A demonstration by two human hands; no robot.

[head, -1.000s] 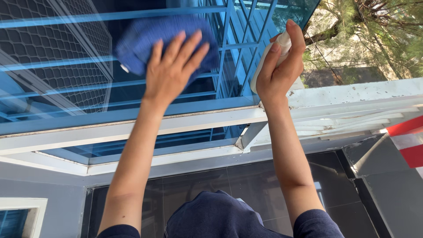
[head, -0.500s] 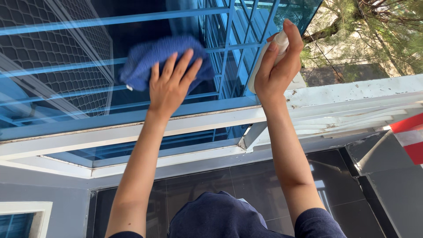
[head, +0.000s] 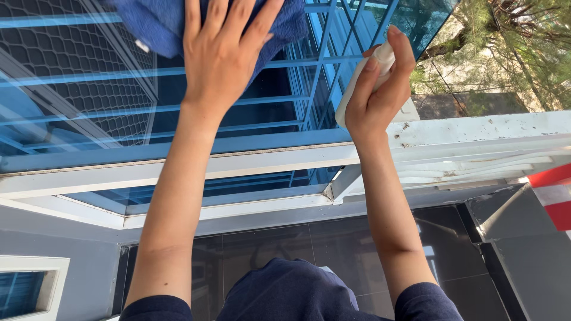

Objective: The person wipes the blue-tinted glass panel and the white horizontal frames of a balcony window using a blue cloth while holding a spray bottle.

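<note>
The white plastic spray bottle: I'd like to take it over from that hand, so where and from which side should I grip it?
Probably grip the white plastic spray bottle on its slim body, below the head. The right hand wraps it from the right side, fingers over the top, and the bottle leans against the blue-tinted window glass. The bottle's left flank is bare, so come from there.

We see one package: a slim white spray bottle (head: 364, 80) gripped in the right hand (head: 376, 89)
</note>
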